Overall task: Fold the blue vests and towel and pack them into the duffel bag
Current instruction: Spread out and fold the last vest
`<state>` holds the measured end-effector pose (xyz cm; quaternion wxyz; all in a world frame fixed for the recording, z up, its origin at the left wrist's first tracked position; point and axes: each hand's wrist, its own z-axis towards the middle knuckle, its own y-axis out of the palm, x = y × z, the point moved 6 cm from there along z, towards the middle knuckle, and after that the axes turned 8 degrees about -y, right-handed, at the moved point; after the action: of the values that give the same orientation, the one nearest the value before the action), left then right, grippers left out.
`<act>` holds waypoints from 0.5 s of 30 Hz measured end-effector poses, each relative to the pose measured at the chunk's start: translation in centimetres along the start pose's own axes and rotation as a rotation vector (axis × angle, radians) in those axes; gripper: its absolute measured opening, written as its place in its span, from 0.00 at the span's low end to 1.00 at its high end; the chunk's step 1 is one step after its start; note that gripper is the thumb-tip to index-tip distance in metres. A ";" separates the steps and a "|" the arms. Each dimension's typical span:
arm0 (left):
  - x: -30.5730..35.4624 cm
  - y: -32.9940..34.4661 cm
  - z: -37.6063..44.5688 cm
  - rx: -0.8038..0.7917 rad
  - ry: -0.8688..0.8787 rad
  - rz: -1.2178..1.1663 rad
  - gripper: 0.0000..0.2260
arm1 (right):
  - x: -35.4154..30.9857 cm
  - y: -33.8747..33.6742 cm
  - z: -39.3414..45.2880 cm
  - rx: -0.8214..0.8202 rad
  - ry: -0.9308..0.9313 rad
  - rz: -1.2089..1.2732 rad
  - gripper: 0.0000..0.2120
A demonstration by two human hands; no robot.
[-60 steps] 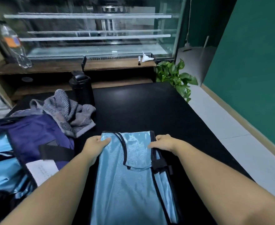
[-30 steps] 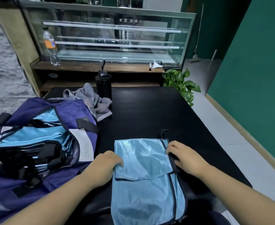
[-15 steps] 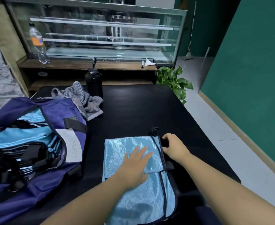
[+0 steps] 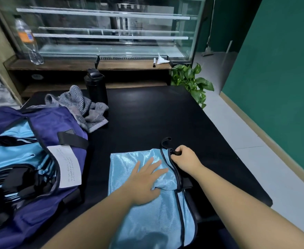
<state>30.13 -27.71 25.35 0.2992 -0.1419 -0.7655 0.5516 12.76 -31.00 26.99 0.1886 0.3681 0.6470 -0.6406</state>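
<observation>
So your left hand (image 4: 145, 182) is lying flat on the shiny light-blue vest with black trim (image 4: 147, 203), fingers straight and spread a bit, pressing the folded top flap down onto the black tabletop (image 4: 165, 119). Your right hand (image 4: 185, 159) sits at the vest's upper right corner with its fingers curled in around the black strap (image 4: 173, 152) there, right by the trim edge; a little loop of that strap pokes up just past the corner. The vest lies folded near the table's front edge, in front of you. To its left, the open purple duffel bag (image 4: 45, 126) already has more light-blue vests (image 4: 9, 155) stacked inside, plus a white label on its flap. The crumpled grey striped towel (image 4: 83, 106) is on the table just behind the bag, touching a black lidded bottle (image 4: 95, 87).
</observation>
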 end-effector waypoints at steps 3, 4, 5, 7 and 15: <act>-0.6 0.8 0.0 0.041 0.025 0.094 0.27 | -0.4 -0.6 0.6 -0.053 0.013 0.143 0.05; -0.6 0.9 0.0 0.042 0.030 0.115 0.26 | -0.4 -1.1 0.8 -0.054 0.043 0.223 0.06; -0.6 1.0 0.0 0.038 0.035 0.127 0.25 | -0.2 -1.8 1.1 -0.040 0.085 0.313 0.07; -0.4 1.0 0.0 0.028 0.050 0.140 0.23 | 0.2 -3.3 1.5 0.017 0.167 0.452 0.07; -0.9 -1.1 0.7 -0.055 0.034 -0.233 0.16 | -4.7 -3.4 2.0 -0.007 -0.100 -0.139 0.20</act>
<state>30.48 -29.12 25.92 0.3702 -0.0693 -0.7866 0.4893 12.96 -33.69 32.43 0.1771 0.2893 0.6630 -0.6674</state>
